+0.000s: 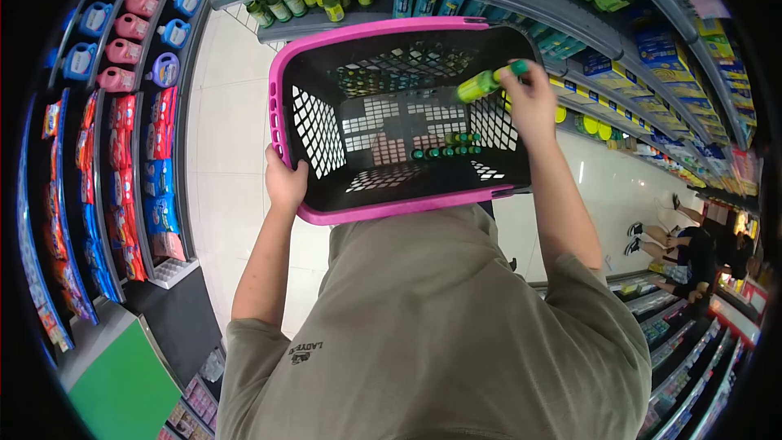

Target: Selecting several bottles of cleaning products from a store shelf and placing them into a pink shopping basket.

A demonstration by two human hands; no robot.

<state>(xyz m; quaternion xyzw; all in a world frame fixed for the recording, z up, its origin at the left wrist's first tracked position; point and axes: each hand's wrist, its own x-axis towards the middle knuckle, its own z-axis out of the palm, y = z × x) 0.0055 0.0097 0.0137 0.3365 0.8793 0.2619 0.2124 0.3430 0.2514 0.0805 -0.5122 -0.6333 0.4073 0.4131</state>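
1. your left hand [285, 183] grips the pink rim of the shopping basket [281, 106], centre frame.
2. your right hand [529, 98] holds a small green bottle [485, 83] over the basket's upper right corner.
3. several similar bottles [446, 149] lie on the basket floor.
4. judged step: loading; next calls for lowering the bottle inside before loosening your grip.

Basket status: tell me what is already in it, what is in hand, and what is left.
Done: several small green bottles already lie in a row on the floor of the pink-rimmed basket. In hand: the right hand holds another green bottle over the basket's far right corner, not yet released, while the left hand grips the near left rim. Left: similar green bottles stand on the shelf ahead.
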